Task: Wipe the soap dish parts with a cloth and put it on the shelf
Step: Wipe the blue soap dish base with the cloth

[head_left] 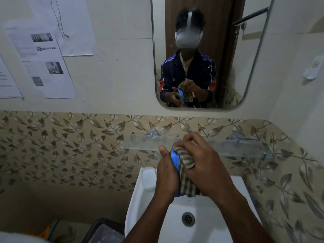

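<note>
Over the white sink, my left hand (166, 174) grips a blue soap dish part (175, 161) held on edge. My right hand (201, 165) grips a brown striped cloth (186, 159) and presses it against the blue part, with the cloth's tail hanging below between my hands. A glass shelf (140, 143) is fixed to the leaf-patterned wall just behind my hands. Most of the blue part is hidden by my hands and the cloth.
The white sink (140, 199) with its drain (188, 219) lies below my hands. A mirror (201, 50) hangs above and shows a person with a headset. Papers (43, 62) are stuck on the left wall. A dark box (105, 232) sits at the lower left.
</note>
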`<state>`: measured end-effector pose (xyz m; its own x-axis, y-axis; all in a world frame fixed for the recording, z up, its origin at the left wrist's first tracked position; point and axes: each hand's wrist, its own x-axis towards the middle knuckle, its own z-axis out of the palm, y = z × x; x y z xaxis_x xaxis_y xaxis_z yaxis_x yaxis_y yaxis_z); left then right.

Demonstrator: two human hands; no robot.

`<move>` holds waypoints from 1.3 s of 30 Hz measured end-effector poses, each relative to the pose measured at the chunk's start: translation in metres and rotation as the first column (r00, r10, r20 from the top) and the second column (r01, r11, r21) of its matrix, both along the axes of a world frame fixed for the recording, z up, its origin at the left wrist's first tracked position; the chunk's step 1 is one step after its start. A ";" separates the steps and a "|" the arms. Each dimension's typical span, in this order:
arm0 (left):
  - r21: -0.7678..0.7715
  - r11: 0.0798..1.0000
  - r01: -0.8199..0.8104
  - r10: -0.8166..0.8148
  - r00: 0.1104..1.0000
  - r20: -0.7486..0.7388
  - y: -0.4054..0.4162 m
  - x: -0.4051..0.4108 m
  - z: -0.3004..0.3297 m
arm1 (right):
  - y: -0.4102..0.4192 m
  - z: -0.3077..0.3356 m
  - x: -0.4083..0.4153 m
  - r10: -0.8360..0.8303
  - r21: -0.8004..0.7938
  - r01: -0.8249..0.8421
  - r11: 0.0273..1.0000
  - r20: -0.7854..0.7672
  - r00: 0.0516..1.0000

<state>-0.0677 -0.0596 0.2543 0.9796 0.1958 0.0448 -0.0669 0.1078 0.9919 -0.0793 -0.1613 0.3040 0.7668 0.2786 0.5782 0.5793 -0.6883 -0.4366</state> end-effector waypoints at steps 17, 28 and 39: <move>-0.391 0.895 0.216 -0.299 0.940 -0.165 0.025 0.003 0.009 | 0.003 -0.014 -0.003 0.008 0.160 -0.022 0.987 0.088 0.996; -0.617 0.735 0.281 -0.450 0.883 -0.135 0.016 -0.008 0.015 | 0.002 -0.020 -0.009 0.102 0.143 -0.107 0.984 0.042 0.994; -0.688 0.717 0.111 -0.283 0.948 -0.143 0.039 0.016 0.021 | -0.008 -0.055 -0.041 0.212 -0.126 -0.228 0.965 -0.127 0.969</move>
